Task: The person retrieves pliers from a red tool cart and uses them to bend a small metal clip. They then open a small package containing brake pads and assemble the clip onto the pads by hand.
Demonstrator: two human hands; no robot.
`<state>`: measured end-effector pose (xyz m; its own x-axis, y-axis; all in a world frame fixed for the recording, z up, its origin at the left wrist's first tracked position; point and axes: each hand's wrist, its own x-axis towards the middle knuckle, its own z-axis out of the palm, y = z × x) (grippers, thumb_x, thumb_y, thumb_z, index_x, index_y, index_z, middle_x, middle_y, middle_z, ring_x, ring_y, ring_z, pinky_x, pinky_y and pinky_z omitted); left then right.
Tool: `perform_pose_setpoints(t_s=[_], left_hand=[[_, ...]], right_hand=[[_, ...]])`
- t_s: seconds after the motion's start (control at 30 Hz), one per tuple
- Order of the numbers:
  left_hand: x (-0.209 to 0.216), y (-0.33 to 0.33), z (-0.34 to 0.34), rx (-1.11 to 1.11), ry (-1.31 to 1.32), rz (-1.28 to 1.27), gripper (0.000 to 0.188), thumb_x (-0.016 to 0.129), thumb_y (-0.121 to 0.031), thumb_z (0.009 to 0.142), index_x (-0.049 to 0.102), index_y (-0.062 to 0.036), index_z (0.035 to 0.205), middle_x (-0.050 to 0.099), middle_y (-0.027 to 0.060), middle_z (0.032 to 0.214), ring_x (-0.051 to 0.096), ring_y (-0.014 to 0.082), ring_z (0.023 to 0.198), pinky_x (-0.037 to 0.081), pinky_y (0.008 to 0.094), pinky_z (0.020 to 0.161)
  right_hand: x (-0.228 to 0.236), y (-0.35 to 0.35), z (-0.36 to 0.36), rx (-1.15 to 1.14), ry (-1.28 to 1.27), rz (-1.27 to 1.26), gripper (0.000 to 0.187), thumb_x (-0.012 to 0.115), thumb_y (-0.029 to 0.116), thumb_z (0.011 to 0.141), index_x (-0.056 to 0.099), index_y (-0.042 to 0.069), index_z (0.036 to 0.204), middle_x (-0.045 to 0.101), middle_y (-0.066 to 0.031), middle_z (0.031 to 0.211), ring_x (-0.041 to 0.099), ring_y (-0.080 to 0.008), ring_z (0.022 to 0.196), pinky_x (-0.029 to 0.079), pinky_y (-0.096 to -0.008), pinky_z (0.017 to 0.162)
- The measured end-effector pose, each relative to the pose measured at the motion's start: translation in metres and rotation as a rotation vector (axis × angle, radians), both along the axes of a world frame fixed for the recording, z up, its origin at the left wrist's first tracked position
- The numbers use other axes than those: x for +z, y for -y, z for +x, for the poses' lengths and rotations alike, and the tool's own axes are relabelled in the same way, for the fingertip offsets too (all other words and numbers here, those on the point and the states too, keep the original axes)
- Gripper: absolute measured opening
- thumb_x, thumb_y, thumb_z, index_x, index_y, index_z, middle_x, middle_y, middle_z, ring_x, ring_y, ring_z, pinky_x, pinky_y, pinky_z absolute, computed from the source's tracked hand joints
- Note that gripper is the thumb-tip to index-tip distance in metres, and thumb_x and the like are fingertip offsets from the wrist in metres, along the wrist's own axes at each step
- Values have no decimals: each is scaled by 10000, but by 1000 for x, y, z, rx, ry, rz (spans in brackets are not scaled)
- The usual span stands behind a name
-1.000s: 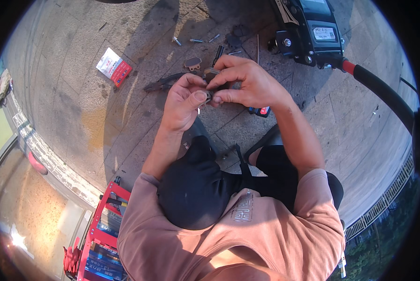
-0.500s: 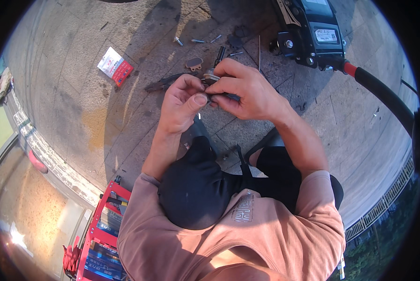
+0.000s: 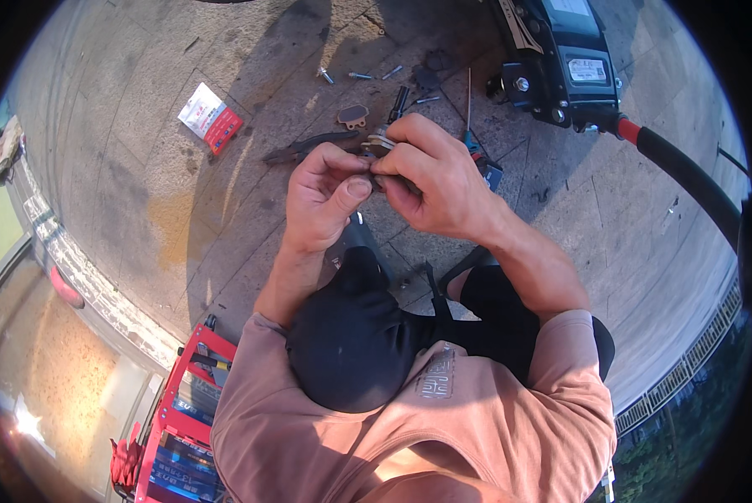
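My left hand (image 3: pixel 325 197) and my right hand (image 3: pixel 439 172) meet in front of me, thumbs and fingertips pinched together. Between them is a small metal part (image 3: pixel 380 144) with a rounded, plate-like edge, mostly covered by my fingers; its exact kind is hidden. Just beyond my left fingers, a brake pad (image 3: pixel 352 116) lies flat on the paving. A dark pair of pliers (image 3: pixel 309 147) is on the ground beside my left hand. Past my right knuckles lies a black cylindrical tool (image 3: pixel 399 102), partly hidden.
Several bolts (image 3: pixel 361 76) and a thin screwdriver (image 3: pixel 468 109) lie farther out. A red-and-white packet (image 3: pixel 210 117) is to the left. At the upper right stands a black floor jack (image 3: pixel 569 84) with a long handle (image 3: pixel 686 163). A red rack (image 3: pixel 183 423) stands at lower left.
Both hands have shifted slightly toward me, still pinching the metal part. My right hand has turned a little, and more of the screwdriver beyond it now shows.
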<state>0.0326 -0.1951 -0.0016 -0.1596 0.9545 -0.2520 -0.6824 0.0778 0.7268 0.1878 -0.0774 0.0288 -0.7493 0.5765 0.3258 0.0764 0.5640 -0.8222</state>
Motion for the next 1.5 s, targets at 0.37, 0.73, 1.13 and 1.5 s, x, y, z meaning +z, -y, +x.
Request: perform_pose_setpoints(t_s=[0.37, 0.73, 1.13, 1.5], left_hand=[[-2, -7, 5, 7, 65, -39, 248, 707, -92, 909, 565, -9, 1095, 667, 113, 1069, 653, 168, 963, 544, 317, 854], [-13, -4, 7, 36, -78, 13, 131, 672, -58, 929, 568, -19, 999, 674, 117, 1079, 657, 164, 955, 556, 334, 851], [-18, -3, 4, -4, 241, -161, 207, 621, -165, 972, 580, -28, 1122, 679, 161, 1050, 686, 275, 929, 581, 387, 808], [-36, -7, 0, 34, 362, -267, 265, 535, -280, 1019, 575, -77, 1185, 687, 179, 1024, 682, 285, 930, 564, 384, 771]], right_hand=[[-4, -8, 3, 17, 43, -97, 205, 725, -34, 696, 658, 39, 875, 589, -127, 973, 628, -311, 795, 519, -369, 645], [-12, 4, 1, -49, 74, -190, 155, 704, -30, 734, 642, 16, 868, 584, -141, 962, 616, -320, 796, 502, -364, 657], [-17, -15, 14, -8, 128, -211, 229, 700, 28, 786, 715, 61, 1013, 615, -116, 968, 647, -301, 827, 525, -350, 694], [-7, -13, 14, -125, 103, -382, 490, 626, -96, 810, 623, 63, 1274, 649, -87, 989, 651, -158, 873, 547, -284, 770]])
